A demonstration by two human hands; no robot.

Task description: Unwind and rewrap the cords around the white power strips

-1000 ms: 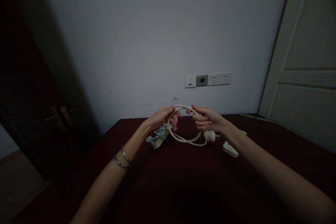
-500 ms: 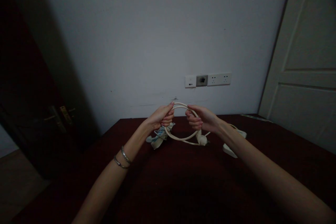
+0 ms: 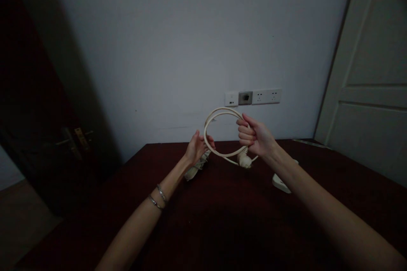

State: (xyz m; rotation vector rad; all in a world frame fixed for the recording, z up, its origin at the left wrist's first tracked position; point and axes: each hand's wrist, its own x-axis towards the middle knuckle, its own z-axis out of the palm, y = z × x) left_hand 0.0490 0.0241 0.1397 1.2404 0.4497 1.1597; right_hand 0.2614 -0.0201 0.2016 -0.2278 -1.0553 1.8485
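Note:
My right hand (image 3: pixel 252 135) is closed around one side of a coiled white power cord (image 3: pixel 223 110), which hangs in round loops above the table. Below that hand dangles the cord's plug (image 3: pixel 244 161). My left hand (image 3: pixel 197 148) is at the left side of the loops with its thumb raised and fingers apart; whether it touches the cord I cannot tell. Partly behind my left hand, a pale power strip (image 3: pixel 193 171) wrapped in its cord lies on the table. A white power strip (image 3: pixel 281 183) rests beneath my right forearm, which hides part of it.
The dark red table (image 3: pixel 203 220) reaches back to a pale wall. Wall sockets and a switch (image 3: pixel 252 97) sit above its far edge. A dark door with a handle (image 3: pixel 73 142) stands at the left, a light panelled door (image 3: pixel 375 106) at the right.
My left hand has let go of the coil and its fingers have opened. My right hand has lifted the cord slightly and moved it right, and the loops now hang rounder.

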